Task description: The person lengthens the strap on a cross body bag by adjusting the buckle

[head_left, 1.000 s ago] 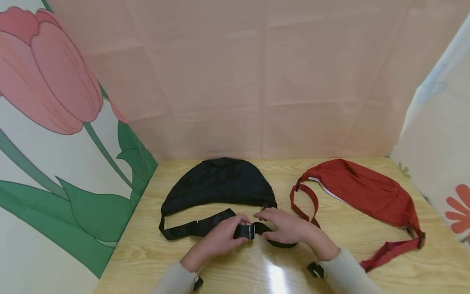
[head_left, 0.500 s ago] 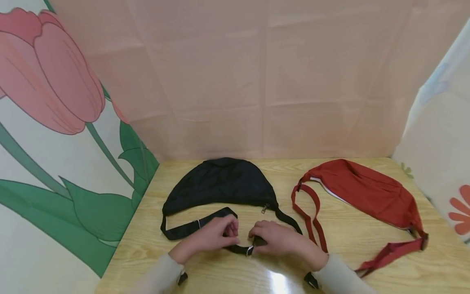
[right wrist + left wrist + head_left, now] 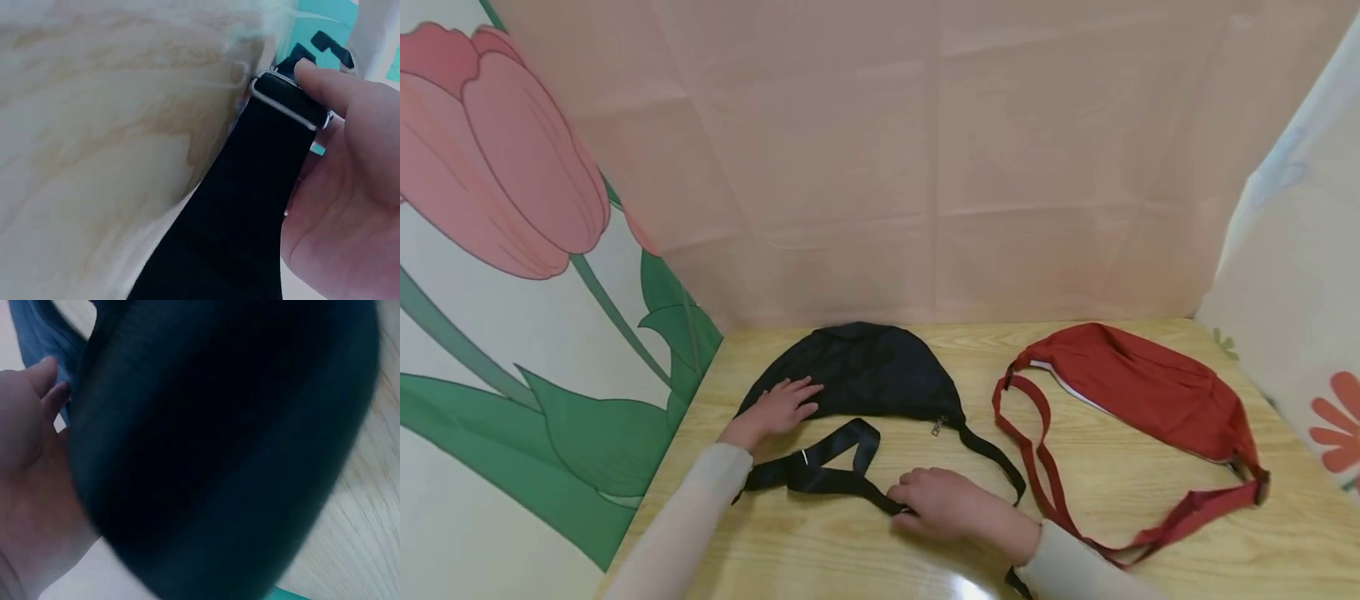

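A black waist bag (image 3: 880,371) lies flat on the table, its curved side toward the back wall. My left hand (image 3: 778,408), fingers spread, rests over the bag's left lower edge. In the left wrist view, blurred dark fabric (image 3: 219,437) covers much of the picture beside the palm (image 3: 31,506). With thumb and fingers, my right hand (image 3: 943,504) pinches the bag's black strap (image 3: 838,481) at its metal slider buckle (image 3: 284,103). Part of the strap stands in a small loop below the bag. A zipper pull (image 3: 938,426) hangs at the bag's right corner.
To the right lies a red waist bag (image 3: 1142,392) with its red strap (image 3: 1052,475) trailing toward the front, close to the right sleeve (image 3: 1075,567). A peach backdrop (image 3: 925,167) rises behind the wooden table (image 3: 820,558). Flower-printed sheets (image 3: 527,333) stand at both sides.
Both hands worked at the strap near the middle. My left hand has moved left and up onto the bag; my right hand stays low, holding the strap, which now stretches out to the left.
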